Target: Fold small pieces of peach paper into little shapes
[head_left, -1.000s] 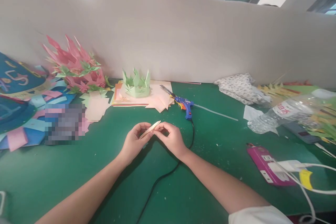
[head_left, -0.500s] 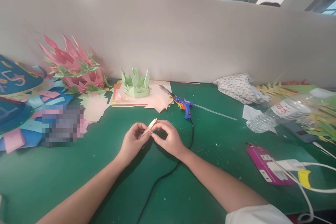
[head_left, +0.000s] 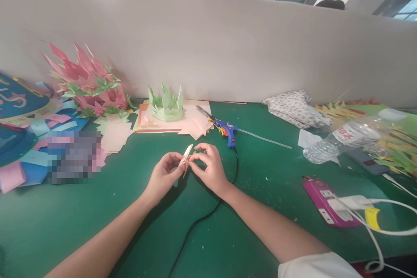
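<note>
A small piece of folded cream paper (head_left: 186,155) is held up between my two hands, above the green table. My left hand (head_left: 166,176) pinches it from the left with thumb and fingers. From the right, the thumb and fingertips of my right hand (head_left: 210,167) close on its other side, where a thin flap stands out. Fingers cover part of the folds. Beyond my hands lie a blue glue gun (head_left: 230,134), with a clear glue stick in its back, and a pair of scissors (head_left: 203,112). A green paper crown (head_left: 167,106) stands on stacked paper sheets (head_left: 202,108).
Pink and green folded-paper crowns (head_left: 94,82) stand at the left, beside blue party hats (head_left: 19,100) and paper scraps. At the right are a plastic bottle (head_left: 348,137), a magenta power strip (head_left: 327,204) with white cables, and a patterned cloth (head_left: 295,108). The glue gun's black cord (head_left: 198,220) crosses the table.
The folded paper has tipped more upright, and a flap now shows apart on its right side. My right fingers have lifted and shifted slightly along it. The view has moved a little.
</note>
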Demonstrator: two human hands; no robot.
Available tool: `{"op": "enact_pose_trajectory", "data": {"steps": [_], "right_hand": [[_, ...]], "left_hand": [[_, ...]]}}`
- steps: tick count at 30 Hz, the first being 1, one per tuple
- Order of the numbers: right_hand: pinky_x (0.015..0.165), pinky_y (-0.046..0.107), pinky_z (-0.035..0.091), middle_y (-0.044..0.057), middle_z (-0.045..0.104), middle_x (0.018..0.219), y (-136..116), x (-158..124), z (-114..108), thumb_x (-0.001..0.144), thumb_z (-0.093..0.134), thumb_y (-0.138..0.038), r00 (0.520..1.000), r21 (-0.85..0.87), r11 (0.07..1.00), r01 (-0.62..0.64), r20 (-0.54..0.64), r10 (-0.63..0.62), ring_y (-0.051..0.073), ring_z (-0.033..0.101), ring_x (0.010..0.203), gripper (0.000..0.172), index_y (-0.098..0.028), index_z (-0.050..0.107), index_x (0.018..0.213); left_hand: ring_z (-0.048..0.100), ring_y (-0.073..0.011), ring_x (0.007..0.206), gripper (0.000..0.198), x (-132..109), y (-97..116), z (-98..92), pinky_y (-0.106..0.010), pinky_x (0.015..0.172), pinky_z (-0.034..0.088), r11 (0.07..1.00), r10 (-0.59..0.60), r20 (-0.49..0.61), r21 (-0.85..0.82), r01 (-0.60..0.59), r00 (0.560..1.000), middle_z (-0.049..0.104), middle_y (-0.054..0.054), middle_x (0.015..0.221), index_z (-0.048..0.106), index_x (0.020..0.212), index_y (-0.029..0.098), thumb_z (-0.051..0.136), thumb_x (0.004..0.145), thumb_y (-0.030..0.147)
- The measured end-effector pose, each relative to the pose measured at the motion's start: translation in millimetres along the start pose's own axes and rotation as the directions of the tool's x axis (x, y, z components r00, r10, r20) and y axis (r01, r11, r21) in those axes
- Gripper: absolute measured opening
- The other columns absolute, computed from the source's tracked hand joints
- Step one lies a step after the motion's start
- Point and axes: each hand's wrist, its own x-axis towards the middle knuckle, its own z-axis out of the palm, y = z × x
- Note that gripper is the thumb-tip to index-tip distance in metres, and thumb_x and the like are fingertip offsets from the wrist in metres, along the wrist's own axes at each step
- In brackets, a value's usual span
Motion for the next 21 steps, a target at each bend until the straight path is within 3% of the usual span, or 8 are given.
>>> {"op": "enact_pose_trajectory", "data": {"steps": [8,21], "right_hand": [[0.087,0.036,0.038,0.005,0.052,0.091,-0.1,-0.8,0.6,0.078,0.057,-0.02,0.998,0.0,1.0,0.018,0.065,-0.018,0.02,0.047,0.094,0.006,-0.022,0.063,0.076],[0.078,0.035,0.041,0.003,0.056,0.081,0.1,1.0,-2.0,0.074,0.067,-0.027,0.998,0.039,0.999,-0.024,0.062,0.022,0.019,0.05,0.085,0.004,-0.024,0.064,0.074]], "left_hand": [[0.054,-0.0108,0.074,0.023,0.4,-5.2,-0.4,-0.023,0.067,0.045,0.997,0.036,0.011,0.074,-0.036,0.999,0.055,0.0,0.086,0.051,0.089,0.018,0.061,0.074,0.031],[0.056,-0.0128,0.078,0.022,0.7,-8.7,-4.4,-0.027,0.072,0.047,0.987,0.067,0.032,0.147,-0.071,0.997,0.057,-0.002,0.089,0.051,0.093,0.019,0.06,0.074,0.028]]}}
